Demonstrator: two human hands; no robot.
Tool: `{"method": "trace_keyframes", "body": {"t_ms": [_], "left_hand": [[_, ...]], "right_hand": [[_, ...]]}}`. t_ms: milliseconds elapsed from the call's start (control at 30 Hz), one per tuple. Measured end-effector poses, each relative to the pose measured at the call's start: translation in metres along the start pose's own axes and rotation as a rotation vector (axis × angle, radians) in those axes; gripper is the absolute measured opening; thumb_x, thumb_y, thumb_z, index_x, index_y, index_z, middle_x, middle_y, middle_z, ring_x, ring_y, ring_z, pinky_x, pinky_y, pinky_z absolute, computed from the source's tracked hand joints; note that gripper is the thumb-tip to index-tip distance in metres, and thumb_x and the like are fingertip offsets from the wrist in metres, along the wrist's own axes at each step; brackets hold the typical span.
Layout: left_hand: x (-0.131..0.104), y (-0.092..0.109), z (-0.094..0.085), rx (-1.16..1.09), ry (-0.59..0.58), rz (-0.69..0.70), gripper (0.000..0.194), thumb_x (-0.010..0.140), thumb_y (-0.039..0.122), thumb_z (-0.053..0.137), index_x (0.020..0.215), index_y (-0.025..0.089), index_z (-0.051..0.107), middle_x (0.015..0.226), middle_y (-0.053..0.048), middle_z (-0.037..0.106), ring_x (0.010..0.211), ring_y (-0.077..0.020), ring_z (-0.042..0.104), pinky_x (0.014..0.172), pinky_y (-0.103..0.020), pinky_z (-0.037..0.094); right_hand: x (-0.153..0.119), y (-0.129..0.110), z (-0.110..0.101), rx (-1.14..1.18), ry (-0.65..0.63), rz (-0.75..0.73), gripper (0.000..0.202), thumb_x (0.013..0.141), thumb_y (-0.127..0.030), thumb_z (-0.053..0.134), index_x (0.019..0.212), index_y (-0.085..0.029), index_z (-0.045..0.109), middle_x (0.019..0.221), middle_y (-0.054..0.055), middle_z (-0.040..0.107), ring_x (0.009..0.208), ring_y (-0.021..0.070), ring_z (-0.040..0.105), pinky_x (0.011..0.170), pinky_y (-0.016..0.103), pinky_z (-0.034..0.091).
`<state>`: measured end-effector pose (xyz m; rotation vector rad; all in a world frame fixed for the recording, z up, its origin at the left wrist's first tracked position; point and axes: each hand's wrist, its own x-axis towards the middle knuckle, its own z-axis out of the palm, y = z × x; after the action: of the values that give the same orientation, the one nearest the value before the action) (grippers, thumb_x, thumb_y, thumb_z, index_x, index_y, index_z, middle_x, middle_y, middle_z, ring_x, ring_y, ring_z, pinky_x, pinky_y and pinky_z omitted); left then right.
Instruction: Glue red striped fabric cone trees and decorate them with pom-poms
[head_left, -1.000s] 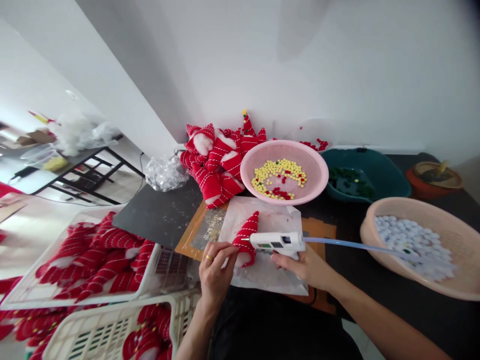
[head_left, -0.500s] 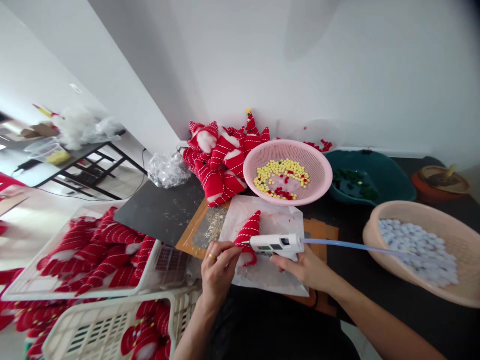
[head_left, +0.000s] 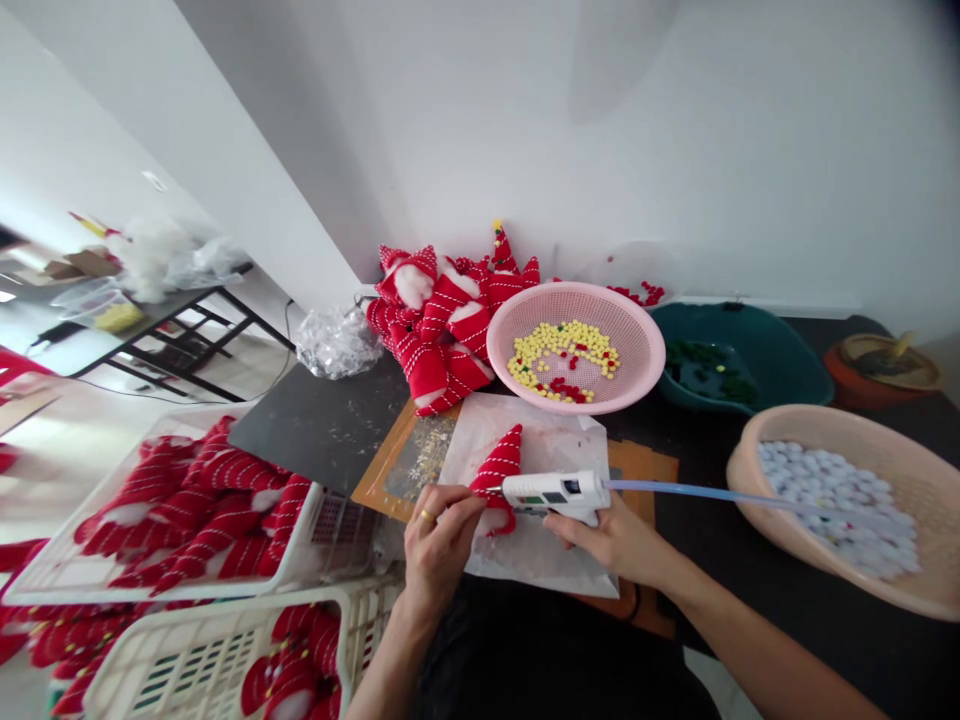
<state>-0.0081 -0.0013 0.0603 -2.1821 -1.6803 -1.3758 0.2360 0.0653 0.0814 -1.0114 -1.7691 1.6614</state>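
Observation:
My right hand (head_left: 619,540) grips a white glue gun (head_left: 559,492) by its handle, and a long bluish glue stick (head_left: 675,488) runs out of its back to the right. The nozzle points left at the fingertips of my left hand (head_left: 439,535). Those fingers are pinched together at the nozzle tip; whatever they hold is hidden or too small to name. Under the nozzle, a red stuffed cone with white stitched stripes (head_left: 504,455) and a white fluffy patch lies on a white paper sheet (head_left: 555,570), partly covered by the gun and my left fingers.
Behind the sheet stands a pink colander (head_left: 491,345) of yellow and red pom-poms, beside a pile of red stuffed pieces (head_left: 427,370). At right are a green basin (head_left: 795,365) and a peach basket (head_left: 750,480) of white balls. White crates (head_left: 180,597) of red pieces stand left.

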Motion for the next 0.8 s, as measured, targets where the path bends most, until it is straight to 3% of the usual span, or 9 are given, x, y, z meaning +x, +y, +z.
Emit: {"method": "trace_keyframes", "body": {"t_ms": [200, 367, 600, 800], "left_hand": [[0.001, 0.001, 0.001, -0.003, 0.013, 0.019, 0.023, 0.088, 0.003, 0.069, 0.098, 0.024, 0.071, 0.091, -0.002, 0.067, 0.083, -0.0150, 0.064, 0.078, -0.030, 0.052], [0.001, 0.002, 0.001, -0.012, 0.020, 0.035, 0.026, 0.085, -0.001, 0.071, 0.097, 0.022, 0.071, 0.090, -0.003, 0.066, 0.083, -0.0148, 0.063, 0.078, -0.030, 0.052], [0.002, 0.001, -0.002, -0.020, 0.014, 0.049, 0.029, 0.084, -0.002, 0.071, 0.099, 0.023, 0.071, 0.091, -0.003, 0.066, 0.083, -0.0153, 0.063, 0.077, -0.030, 0.053], [-0.002, 0.002, -0.006, -0.029, -0.018, 0.057, 0.027, 0.085, 0.000, 0.071, 0.098, 0.023, 0.071, 0.091, -0.003, 0.066, 0.084, -0.0151, 0.063, 0.077, -0.030, 0.052]], "right_hand": [[0.002, -0.005, -0.008, 0.111, -0.062, 0.050, 0.022, 0.088, -0.040, 0.069, 0.079, -0.020, 0.065, 0.063, -0.001, 0.061, 0.059, 0.0152, 0.057, 0.056, 0.027, 0.047], [0.002, -0.007, -0.014, 0.244, -0.132, 0.140, 0.037, 0.085, -0.051, 0.070, 0.072, -0.017, 0.065, 0.061, 0.002, 0.064, 0.056, 0.0130, 0.052, 0.054, 0.026, 0.040], [0.000, -0.004, -0.019, 0.401, -0.076, 0.074, 0.043, 0.087, -0.055, 0.070, 0.072, -0.015, 0.070, 0.070, 0.006, 0.068, 0.062, 0.0144, 0.054, 0.062, 0.029, 0.043], [0.003, -0.002, -0.020, 0.302, -0.008, 0.070, 0.041, 0.089, -0.054, 0.068, 0.073, -0.015, 0.070, 0.071, 0.006, 0.068, 0.064, 0.0157, 0.056, 0.063, 0.030, 0.044]]}}
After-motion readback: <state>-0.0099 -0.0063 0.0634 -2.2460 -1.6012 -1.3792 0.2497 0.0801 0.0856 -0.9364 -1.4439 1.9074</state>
